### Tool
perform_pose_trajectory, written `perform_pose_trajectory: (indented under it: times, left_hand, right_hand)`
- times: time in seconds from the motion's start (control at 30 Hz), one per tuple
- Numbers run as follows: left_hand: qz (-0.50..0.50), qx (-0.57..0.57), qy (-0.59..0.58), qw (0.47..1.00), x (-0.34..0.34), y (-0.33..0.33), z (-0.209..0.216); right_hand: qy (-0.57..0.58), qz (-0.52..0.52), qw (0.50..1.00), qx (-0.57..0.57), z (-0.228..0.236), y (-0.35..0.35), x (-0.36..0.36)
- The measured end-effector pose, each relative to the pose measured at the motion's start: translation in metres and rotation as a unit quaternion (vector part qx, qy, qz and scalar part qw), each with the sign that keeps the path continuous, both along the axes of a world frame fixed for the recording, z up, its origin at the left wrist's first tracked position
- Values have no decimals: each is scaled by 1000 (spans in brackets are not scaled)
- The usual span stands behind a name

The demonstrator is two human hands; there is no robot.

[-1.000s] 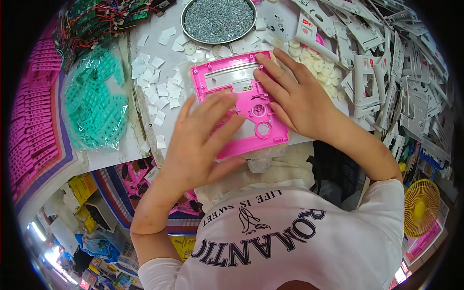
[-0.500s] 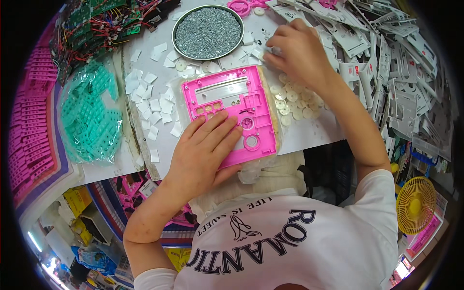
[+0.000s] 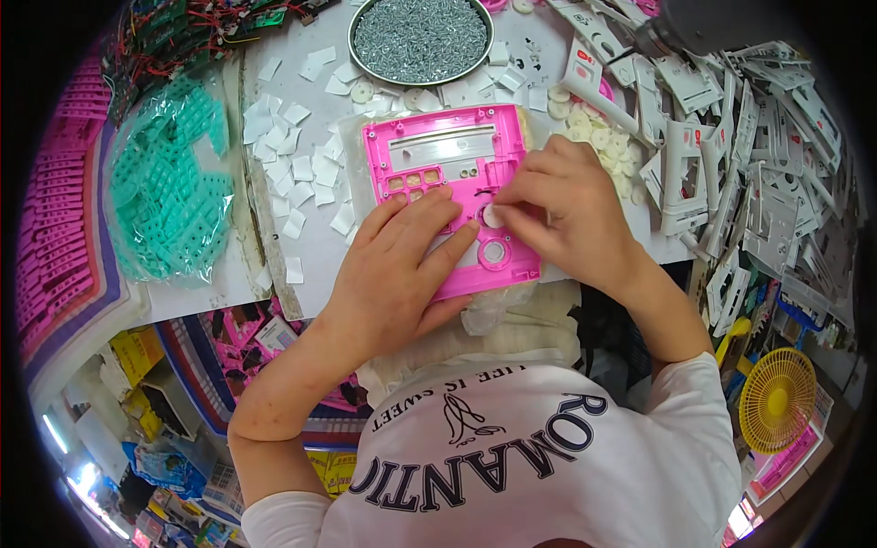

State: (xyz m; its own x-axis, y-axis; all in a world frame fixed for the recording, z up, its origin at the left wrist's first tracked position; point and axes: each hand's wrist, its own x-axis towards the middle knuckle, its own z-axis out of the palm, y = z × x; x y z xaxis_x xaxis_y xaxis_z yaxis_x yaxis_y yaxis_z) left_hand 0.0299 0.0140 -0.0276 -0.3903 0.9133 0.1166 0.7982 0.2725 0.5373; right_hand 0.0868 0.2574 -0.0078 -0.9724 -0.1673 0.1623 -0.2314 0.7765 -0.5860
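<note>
A pink plastic casing [image 3: 470, 190] lies inner side up on a cloth-like pad in clear plastic, in front of me. It has screw posts, a rectangular window, small square openings and round rings. My left hand [image 3: 388, 265] rests flat on its lower left part, fingers outstretched. At the upper ring, my right hand [image 3: 580, 210] pinches a small white disc [image 3: 493, 216] between thumb and fingers. Whether the disc is seated in the ring cannot be seen. More whitish discs [image 3: 603, 137] lie in a heap just beyond my right hand.
Small screws fill a round metal dish [image 3: 353, 52] at the back. White paper squares [image 3: 301, 169] are scattered left of the casing. Bagged teal parts [image 3: 174, 183] lie farther left. White panels [image 3: 776, 155] are piled right; a dark pointed tool [image 3: 671, 36] hangs above them.
My right hand has come from the far side of the table, near the dish, to the casing with a white disc. The left hand stays on the casing. The dark tool has come into view.
</note>
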Motion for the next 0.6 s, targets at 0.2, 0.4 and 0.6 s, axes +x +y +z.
perform_pose_trajectory:
  times: [0.2, 0.4, 0.6]
  left_hand:
    - [-1, 11, -5, 1000, 0, -1, -1]
    - [0, 17, -12, 1000, 1, -1, -1]
    - [5, 10, -8, 1000, 2, -1, 2]
  right_hand:
    - [27, 16, 995, 92, -5, -14, -6]
    - [35, 1, 993, 115, -10, -18, 2]
    - [8, -46, 988, 145, -9, -27, 4]
